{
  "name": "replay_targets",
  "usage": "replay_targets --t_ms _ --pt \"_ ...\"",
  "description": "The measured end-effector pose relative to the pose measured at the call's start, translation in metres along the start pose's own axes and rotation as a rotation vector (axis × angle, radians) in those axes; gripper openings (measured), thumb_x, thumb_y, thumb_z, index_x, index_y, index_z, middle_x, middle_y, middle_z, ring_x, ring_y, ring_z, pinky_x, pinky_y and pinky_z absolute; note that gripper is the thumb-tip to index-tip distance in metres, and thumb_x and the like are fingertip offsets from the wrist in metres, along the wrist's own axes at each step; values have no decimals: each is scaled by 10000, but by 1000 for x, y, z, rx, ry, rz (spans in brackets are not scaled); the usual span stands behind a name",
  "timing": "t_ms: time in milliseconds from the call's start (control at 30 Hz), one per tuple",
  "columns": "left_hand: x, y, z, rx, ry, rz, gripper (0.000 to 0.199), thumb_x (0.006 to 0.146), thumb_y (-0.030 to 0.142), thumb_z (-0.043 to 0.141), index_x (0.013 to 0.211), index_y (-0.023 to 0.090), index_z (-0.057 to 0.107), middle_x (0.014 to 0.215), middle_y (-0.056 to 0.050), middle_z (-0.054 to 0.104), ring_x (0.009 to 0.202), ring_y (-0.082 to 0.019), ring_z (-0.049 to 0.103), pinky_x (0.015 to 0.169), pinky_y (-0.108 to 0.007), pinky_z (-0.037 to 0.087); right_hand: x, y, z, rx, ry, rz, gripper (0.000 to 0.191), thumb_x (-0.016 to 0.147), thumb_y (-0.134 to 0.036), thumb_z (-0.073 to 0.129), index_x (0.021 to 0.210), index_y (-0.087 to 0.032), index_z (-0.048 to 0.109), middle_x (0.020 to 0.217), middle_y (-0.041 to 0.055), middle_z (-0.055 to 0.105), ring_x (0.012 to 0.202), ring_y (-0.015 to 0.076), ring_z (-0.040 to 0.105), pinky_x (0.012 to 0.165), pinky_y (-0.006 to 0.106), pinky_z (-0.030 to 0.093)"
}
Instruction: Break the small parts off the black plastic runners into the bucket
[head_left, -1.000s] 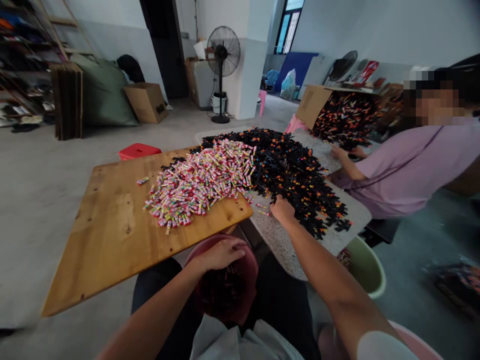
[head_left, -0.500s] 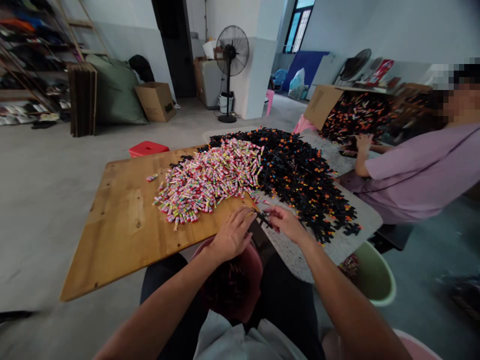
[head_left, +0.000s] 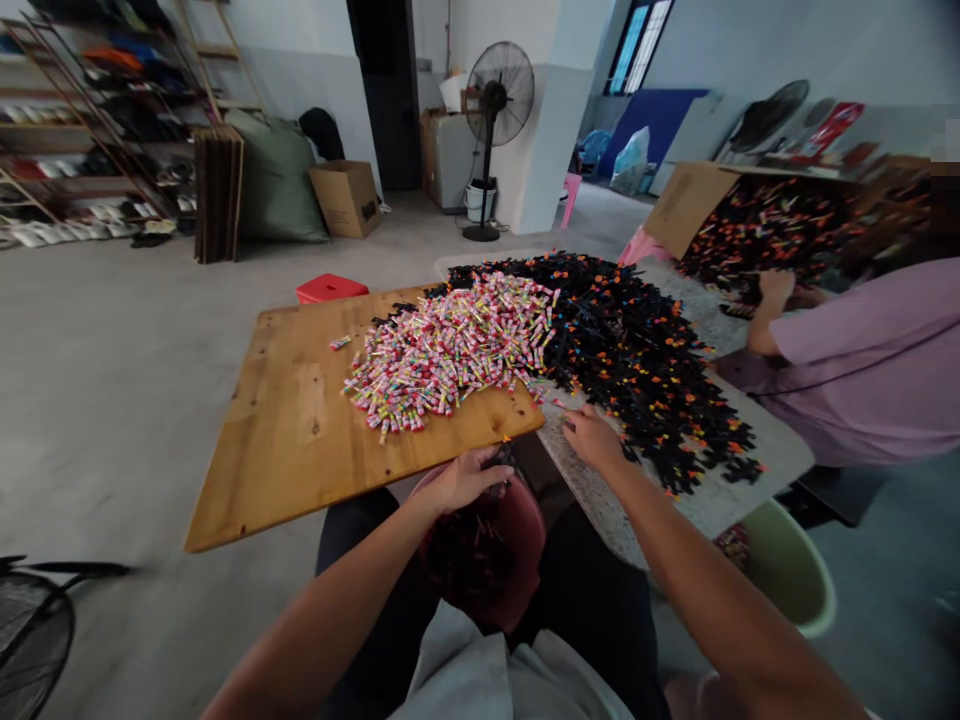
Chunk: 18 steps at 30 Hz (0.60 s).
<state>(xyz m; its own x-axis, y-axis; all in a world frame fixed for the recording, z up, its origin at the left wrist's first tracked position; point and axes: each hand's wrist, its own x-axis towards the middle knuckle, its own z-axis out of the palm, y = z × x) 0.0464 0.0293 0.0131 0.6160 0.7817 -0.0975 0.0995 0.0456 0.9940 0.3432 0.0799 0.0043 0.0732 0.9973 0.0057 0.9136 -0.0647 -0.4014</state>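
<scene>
Over a red tub between my knees, my left hand is closed around a small black plastic piece with an orange tip. Most of that piece is hidden by the fingers. My right hand is at the near edge of the grey tabletop, fingertips pinched at the end of a small pink-and-white tube. Close by, a heap of similar printed tubes with red ends covers part of the wooden board. Black plastic pieces with orange and blue tips are piled on the grey tabletop.
A co-worker in a pink shirt sits at the right by an open carton of dark pieces. A green tub stands below the tabletop. Beyond the board are a red stool and a standing fan.
My hands were together over the board's corner at a black piece. Now they are apart: the left is lower over the tub with it, the right at a tube. The view has turned left.
</scene>
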Motion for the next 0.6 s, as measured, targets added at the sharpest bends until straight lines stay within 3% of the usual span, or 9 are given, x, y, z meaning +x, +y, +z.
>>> replay_targets --t_ms 133,267,333,400,467,533,600 --pt "-3 5 -3 -191 74 -60 454 799 530 798 979 134 669 795 -7 632 673 -119 592 621 -237 484 0 0 5 -211 -16 70 264 954 -245 562 1091 -198 783 1267 159 675 1114 278 670 980 359 482" --pt "-2 11 -3 -258 159 -110 517 760 513 823 1078 132 675 732 29 578 562 -81 513 484 -195 431 4 -8 1 -125 -10 103 214 924 -236 567 960 -170 767 1064 166 741 1026 296 697 903 379 513" --pt "-1 12 -1 -318 223 -77 662 752 491 833 1274 146 614 748 37 599 520 -71 494 443 -182 406 -3 -19 1 -51 -14 80 217 937 -289 542 977 -191 731 943 108 752 914 256 707 821 348 540" --pt "2 13 2 -365 314 -20 872 759 448 839 1495 188 450 777 40 635 500 -70 503 443 -184 419 -20 -39 3 217 -20 40 235 962 -366 492 1005 -213 665 823 42 725 707 205 674 673 313 545" --pt "6 16 4 -386 428 41 966 790 420 824 1593 220 325 780 44 652 503 -73 519 471 -192 449 -46 -63 8 696 -32 -8 208 958 -424 500 984 -234 579 731 -4 676 526 165 577 534 289 500" --pt "9 19 6 -414 534 91 940 803 408 821 1591 225 342 782 40 663 540 -80 553 518 -196 476 -73 -89 12 1040 -39 -41 208 917 -438 601 934 -256 502 728 -18 670 505 145 554 515 277 482" --pt "11 23 8 -471 598 113 865 781 417 844 1519 223 437 825 25 687 583 -88 594 556 -202 496 -96 -110 16 1190 -21 -29 252 898 -429 653 923 -264 465 749 -19 679 513 136 556 518 272 475"
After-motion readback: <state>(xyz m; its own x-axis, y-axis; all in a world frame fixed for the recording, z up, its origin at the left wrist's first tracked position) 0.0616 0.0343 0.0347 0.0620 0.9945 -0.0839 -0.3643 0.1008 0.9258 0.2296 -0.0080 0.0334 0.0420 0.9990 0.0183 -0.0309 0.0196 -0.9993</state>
